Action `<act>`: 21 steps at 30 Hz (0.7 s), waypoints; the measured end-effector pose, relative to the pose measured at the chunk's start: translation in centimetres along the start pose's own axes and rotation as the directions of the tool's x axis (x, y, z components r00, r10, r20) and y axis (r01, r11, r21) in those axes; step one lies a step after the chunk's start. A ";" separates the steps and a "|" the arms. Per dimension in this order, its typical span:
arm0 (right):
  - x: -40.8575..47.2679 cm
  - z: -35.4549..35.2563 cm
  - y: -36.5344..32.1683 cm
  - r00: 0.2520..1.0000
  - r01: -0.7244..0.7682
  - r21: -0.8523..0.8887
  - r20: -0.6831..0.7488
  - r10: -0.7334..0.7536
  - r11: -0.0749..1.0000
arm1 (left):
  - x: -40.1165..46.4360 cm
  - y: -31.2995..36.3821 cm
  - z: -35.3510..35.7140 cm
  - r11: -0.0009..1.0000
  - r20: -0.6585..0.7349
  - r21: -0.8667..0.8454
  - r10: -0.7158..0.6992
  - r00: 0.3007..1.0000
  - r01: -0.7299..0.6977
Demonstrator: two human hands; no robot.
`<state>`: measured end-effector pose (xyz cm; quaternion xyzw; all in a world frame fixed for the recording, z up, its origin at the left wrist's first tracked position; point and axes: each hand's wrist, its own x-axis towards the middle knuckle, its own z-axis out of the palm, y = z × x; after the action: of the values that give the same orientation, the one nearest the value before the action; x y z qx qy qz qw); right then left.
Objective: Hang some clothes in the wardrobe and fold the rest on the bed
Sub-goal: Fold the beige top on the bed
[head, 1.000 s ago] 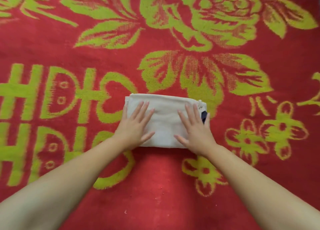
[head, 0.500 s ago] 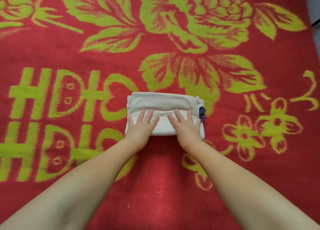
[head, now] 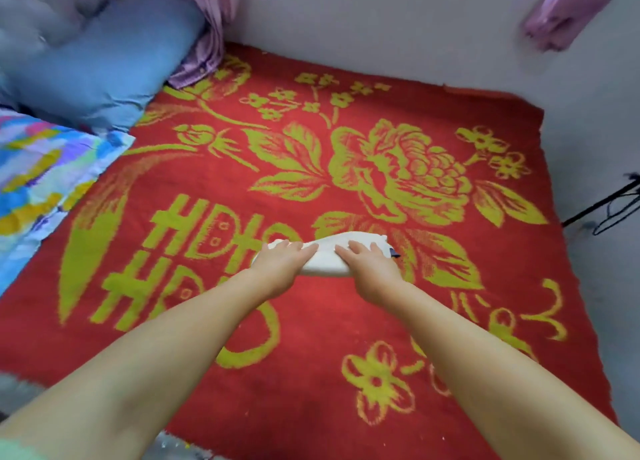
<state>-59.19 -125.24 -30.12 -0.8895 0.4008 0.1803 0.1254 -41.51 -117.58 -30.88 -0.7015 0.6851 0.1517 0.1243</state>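
A cream garment (head: 327,255), folded into a small thick bundle, is at the middle of the red blanket with green flowers (head: 339,324) that covers the bed. A dark blue tag sticks out at its right end. My left hand (head: 280,263) grips the bundle's left part and my right hand (head: 372,269) grips its right part. On both hands the fingers lie over the top and the thumbs are hidden beneath. The bundle's near edge looks raised off the blanket and bowed.
A blue pillow (head: 104,68) and a bright patterned quilt (head: 38,172) lie at the bed's left. Pink curtain cloth (head: 211,19) hangs at the back left, and more pink fabric (head: 568,12) at top right. Black hangers (head: 613,210) sit beyond the right edge, by the grey wall.
Both hands slid from pressing flat on the bundle to its near side and now grip it. The camera lifted and pulled back, showing the whole bed.
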 end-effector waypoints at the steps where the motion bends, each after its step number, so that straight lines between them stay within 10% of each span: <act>1: -0.4 -0.8 -0.4 1.000 0.028 -0.015 -0.014 -0.028 1.000 | -1.0 0.0 -0.4 1.000 -0.011 -0.007 -0.021 1.000 0.021; 21: -9.8 -1.9 -38.3 0.760 0.637 -0.256 0.046 -0.649 0.728 | -41.5 -14.4 5.8 0.726 0.017 -0.295 -0.646 0.763 0.622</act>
<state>-35.70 -94.61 -21.27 -0.9854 0.0445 0.1550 0.0549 -28.05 -76.56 -20.84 -0.9094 0.3798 0.1655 0.0371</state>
